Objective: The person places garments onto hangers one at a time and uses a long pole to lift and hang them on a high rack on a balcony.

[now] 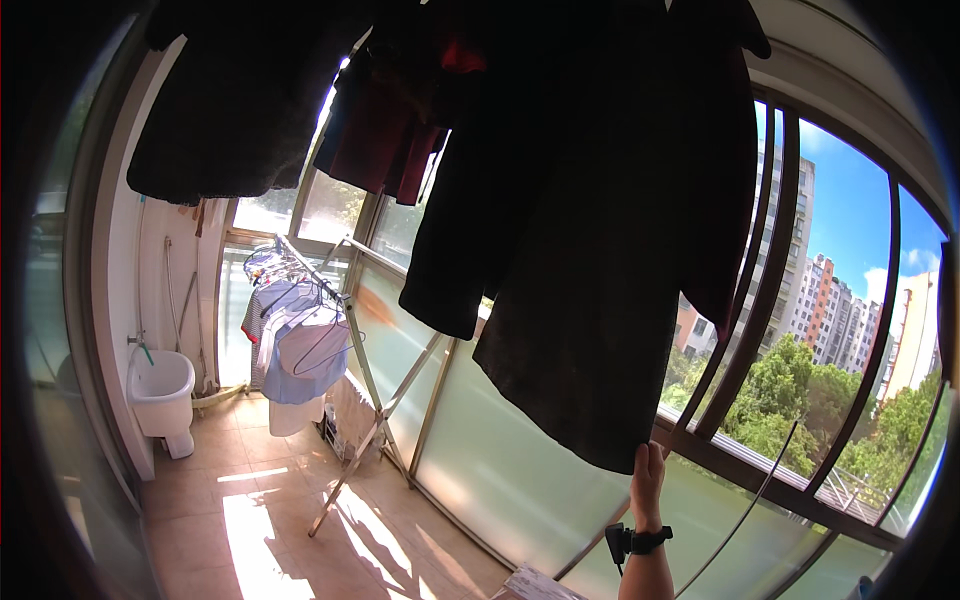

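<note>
A large dark long-sleeved garment hangs high in front of me, almost black against the light, with its sleeves dangling at both sides. My right hand reaches up from the lower edge and pinches the garment's lower right corner at the hem. A black band with a small box is strapped round that wrist. My left hand is out of sight. The tops of the hanging clothes are lost in darkness.
Other dark clothes and a dark red garment hang overhead. A folding drying rack with light clothes on hangers stands ahead left. Beyond it is a white sink. Framed windows line the right side.
</note>
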Tool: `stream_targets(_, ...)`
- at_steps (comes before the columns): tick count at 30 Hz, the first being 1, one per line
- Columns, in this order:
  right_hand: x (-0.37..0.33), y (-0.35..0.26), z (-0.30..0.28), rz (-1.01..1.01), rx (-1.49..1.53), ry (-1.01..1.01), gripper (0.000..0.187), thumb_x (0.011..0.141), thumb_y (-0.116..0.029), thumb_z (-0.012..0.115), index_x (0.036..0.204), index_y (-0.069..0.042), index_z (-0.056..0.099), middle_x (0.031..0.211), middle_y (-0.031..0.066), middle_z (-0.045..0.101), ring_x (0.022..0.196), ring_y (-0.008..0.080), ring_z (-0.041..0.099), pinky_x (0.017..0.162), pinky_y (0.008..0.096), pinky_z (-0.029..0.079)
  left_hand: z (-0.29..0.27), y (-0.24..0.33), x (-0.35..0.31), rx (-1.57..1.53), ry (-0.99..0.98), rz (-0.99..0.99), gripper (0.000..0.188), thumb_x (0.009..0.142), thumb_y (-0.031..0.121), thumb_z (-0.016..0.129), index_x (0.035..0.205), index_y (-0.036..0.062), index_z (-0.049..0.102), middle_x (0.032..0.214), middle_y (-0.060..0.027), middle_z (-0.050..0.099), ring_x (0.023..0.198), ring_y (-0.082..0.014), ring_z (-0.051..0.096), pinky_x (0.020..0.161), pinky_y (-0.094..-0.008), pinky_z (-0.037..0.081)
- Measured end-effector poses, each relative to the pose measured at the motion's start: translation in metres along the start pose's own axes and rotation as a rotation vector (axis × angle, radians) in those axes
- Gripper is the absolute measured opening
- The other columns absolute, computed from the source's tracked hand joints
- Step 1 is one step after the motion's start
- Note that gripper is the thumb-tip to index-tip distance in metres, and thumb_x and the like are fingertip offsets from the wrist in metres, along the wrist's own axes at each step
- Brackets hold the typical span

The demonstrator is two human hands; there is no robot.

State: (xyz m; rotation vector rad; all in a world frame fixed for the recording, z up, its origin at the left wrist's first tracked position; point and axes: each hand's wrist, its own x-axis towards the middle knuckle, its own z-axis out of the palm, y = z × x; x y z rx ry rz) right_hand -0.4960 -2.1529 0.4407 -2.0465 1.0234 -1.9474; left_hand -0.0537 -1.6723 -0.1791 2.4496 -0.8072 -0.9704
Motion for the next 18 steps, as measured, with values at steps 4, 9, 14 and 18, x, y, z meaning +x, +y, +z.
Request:
stream_targets(4, -0.011, 0.013, 0.023, 0.07, 0.168, -0.22, 0.019, 0.092, -0.019, 0.047, 0.084, -0.003, 0.054, 0.062, 0.0014, 0.046, 0.058, 0.0089, 0.043, 0.054, 0.0252, 0.036, 0.069, -0.035, -0.078, -0.006, 0.145, 0.065, 0.009, 0.072, 0.012, 0.055, 0.075, 0.0106, 0.063, 0.071, -0.0131, 0.061, 0.065, -0.0291, 0.059, 0.061, -0.0386, 0.046)
stream_targets(9, -0.072, 0.024, 0.05, -0.01, 0.13, -0.453, 0.012, 0.086, -0.016, 0.056, 0.087, -0.004, 0.057, 0.068, 0.0077, 0.06, 0.061, 0.0151, 0.056, 0.057, 0.0271, 0.044, 0.134, -0.045, -0.146, -0.288, 0.263, 0.097, 0.009, 0.072, 0.012, 0.054, 0.065, 0.0151, 0.058, 0.059, -0.0085, 0.054, 0.053, -0.0244, 0.054, 0.05, -0.0363, 0.042)
stream_targets(14, -0.168, 0.012, 0.062, 0.022, 0.099, -0.878, 0.012, 0.083, -0.014, 0.059, 0.089, -0.004, 0.058, 0.077, 0.0108, 0.063, 0.07, 0.0227, 0.06, 0.061, 0.0321, 0.047, 0.137, 0.004, -0.248, -1.026, 0.226, -0.243, 0.023, 0.079, 0.009, 0.046, 0.058, 0.0185, 0.042, 0.045, 0.0001, 0.033, 0.034, -0.0161, 0.036, 0.03, -0.0306, 0.026)
stream_targets(18, -0.238, 0.002, 0.062, -0.057, 0.051, -1.089, 0.014, 0.082, -0.017, 0.061, 0.089, -0.005, 0.06, 0.079, 0.013, 0.063, 0.071, 0.0246, 0.061, 0.063, 0.0345, 0.047, 0.158, -0.043, -0.306, -1.096, 0.316, -0.38, 0.02, 0.077, 0.024, 0.054, 0.06, 0.0172, 0.046, 0.043, -0.0002, 0.035, 0.035, -0.0182, 0.037, 0.031, -0.0336, 0.026)
